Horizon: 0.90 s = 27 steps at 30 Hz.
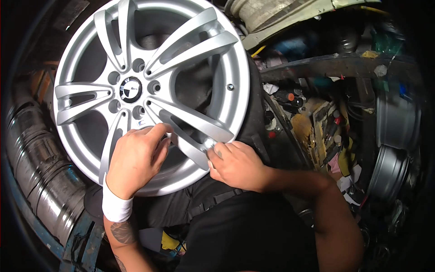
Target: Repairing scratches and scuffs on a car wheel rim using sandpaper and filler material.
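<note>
A large silver alloy wheel rim (239, 90) with paired spokes lies face up in front of me, over my dark-clothed legs. At its hub sits a round centre cap (131, 90), ringed by several bolt holes. My left hand (138, 156), a white band on its wrist, is over the lower spokes with fingers curled in. Just beyond its knuckles a small badge (141, 123) shows on the rim. My right hand (235, 165) is closed at the outer end of the lower right spoke. Anything within either hand's fingers is hidden.
Stacked shiny metal wheels (43, 170) line the left side, near a blue metal frame (86, 240). Another wheel (267, 13) is at the top. At right, a cluttered bin (312, 127) holds bottles and scraps, and two more wheels (389, 170) stand beyond it.
</note>
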Available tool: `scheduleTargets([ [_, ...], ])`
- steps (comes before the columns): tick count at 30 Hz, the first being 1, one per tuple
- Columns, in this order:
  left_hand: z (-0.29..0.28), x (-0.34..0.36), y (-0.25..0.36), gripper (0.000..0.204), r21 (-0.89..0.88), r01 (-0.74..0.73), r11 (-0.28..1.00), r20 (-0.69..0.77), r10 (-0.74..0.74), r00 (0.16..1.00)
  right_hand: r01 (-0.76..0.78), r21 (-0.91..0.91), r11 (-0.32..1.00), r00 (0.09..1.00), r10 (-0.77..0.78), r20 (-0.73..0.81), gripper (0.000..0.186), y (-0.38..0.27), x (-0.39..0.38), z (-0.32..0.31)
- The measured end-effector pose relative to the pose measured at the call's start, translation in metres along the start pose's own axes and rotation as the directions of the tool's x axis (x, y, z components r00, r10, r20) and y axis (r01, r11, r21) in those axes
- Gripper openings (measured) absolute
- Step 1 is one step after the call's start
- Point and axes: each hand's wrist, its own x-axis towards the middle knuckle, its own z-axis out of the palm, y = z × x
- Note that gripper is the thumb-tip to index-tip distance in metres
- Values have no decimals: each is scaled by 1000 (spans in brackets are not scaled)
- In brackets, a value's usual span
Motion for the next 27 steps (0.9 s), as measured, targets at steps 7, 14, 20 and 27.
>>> scheduleTargets([
  [7,0,-1,-1,15,33,21,999,21,-22,1000,-29,-13,999,999,29,-26,24,-2,2,-2],
  [14,3,-1,-2,15,34,-2,999,35,1,999,5,20,1000,996,-3,-89,25,5,4,3],
  [20,4,-1,-1,19,28,-12,1000,51,10,999,123,170,978,992,-118,-42,28,26,3,-23],
  [27,4,2,1,21,-44,-37,998,49,39,998,121,104,987,993,-119,-27,25,22,8,-14],
])
